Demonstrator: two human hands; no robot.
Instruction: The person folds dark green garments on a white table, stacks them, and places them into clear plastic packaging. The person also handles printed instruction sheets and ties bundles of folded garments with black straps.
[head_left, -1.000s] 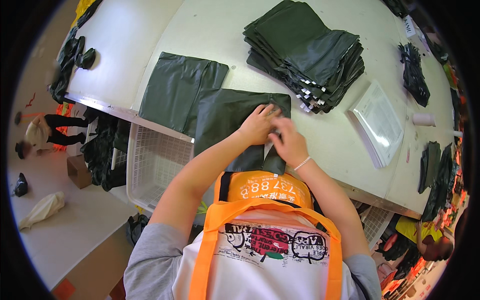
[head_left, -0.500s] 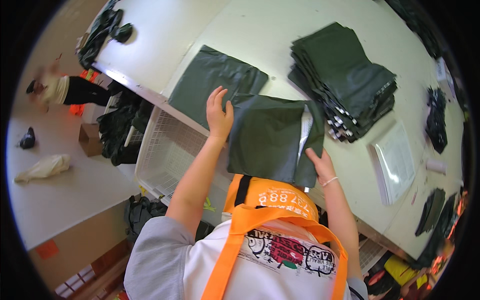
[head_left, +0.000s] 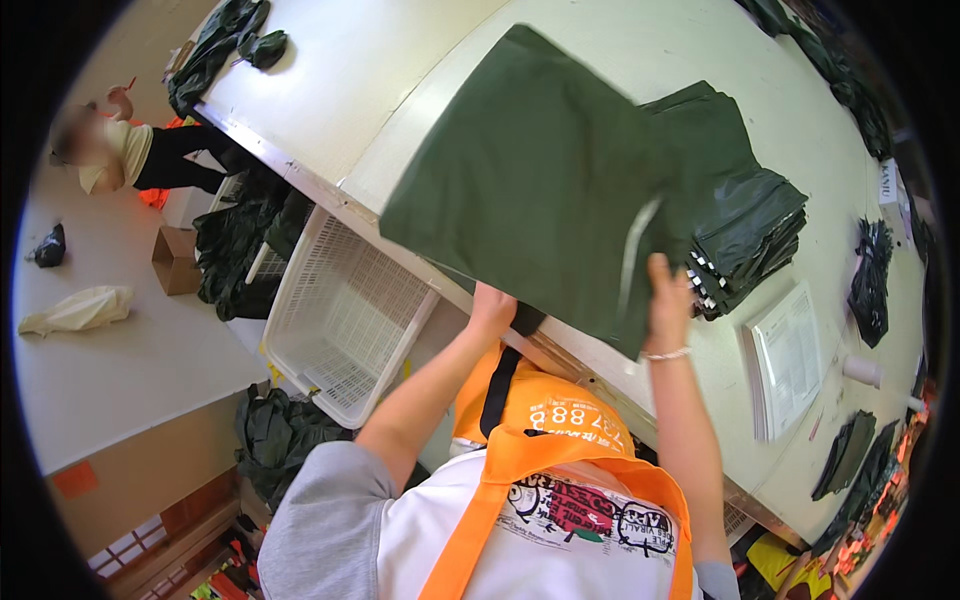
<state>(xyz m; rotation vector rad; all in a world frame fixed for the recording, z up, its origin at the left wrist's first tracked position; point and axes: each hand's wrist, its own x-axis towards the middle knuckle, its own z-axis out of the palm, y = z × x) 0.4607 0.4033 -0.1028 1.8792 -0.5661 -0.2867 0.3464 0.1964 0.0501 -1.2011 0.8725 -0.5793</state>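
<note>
A large dark green plastic bag (head_left: 530,180) is spread over the near part of the table, tilted and lifted at its near edge. My right hand (head_left: 668,305) grips its right side, beside a pale strip on the bag. At the near edge, my left hand (head_left: 492,308) is closed on the bag, its fingertips hidden under the plastic. Just to the right lies a stack of folded dark green bags (head_left: 745,225), partly covered by the held one.
A white plastic basket (head_left: 345,310) stands below the table (head_left: 400,50) edge at left. A pad of papers (head_left: 788,360), a white roll (head_left: 862,371) and black bundles (head_left: 870,285) lie at right. Another person (head_left: 135,155) stands far left near a cardboard box (head_left: 176,260).
The bag has opened out flat and moved up and left, covering the other bag on the table. My left hand has come down to its near edge; my right still holds its right side.
</note>
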